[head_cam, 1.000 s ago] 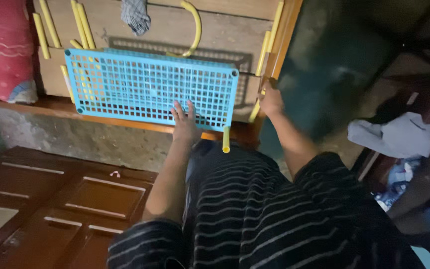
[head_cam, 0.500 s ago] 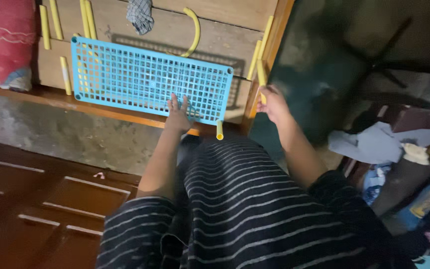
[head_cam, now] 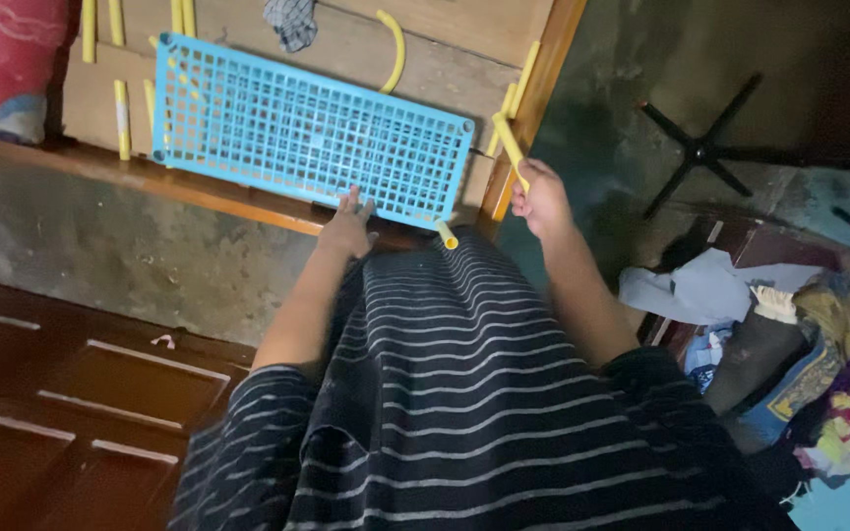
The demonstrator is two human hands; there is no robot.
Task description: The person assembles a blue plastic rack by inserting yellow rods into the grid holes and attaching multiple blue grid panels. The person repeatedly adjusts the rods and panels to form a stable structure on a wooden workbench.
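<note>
A light blue plastic grid panel (head_cam: 297, 128) lies on a wooden platform (head_cam: 445, 49). My left hand (head_cam: 346, 228) rests flat with spread fingers on the panel's near edge. A short yellow tube (head_cam: 446, 236) sticks out under the panel's near right corner. My right hand (head_cam: 541, 200) is closed around a yellow plastic tube (head_cam: 507, 144), lifted just off the platform's right edge. More yellow tubes (head_cam: 122, 118) lie around the panel, and a curved yellow tube (head_cam: 395, 47) lies behind it.
A red cushion (head_cam: 2, 59) sits at the far left of the platform, a checked cloth (head_cam: 292, 20) at its back. A dark wooden cabinet (head_cam: 71, 403) stands lower left. A black chair base (head_cam: 705, 152) and a heap of clothes (head_cam: 769, 344) lie at the right.
My right hand has picked a yellow tube from the platform's right edge and raised it. My left hand stays on the panel. The view has swung to the right.
</note>
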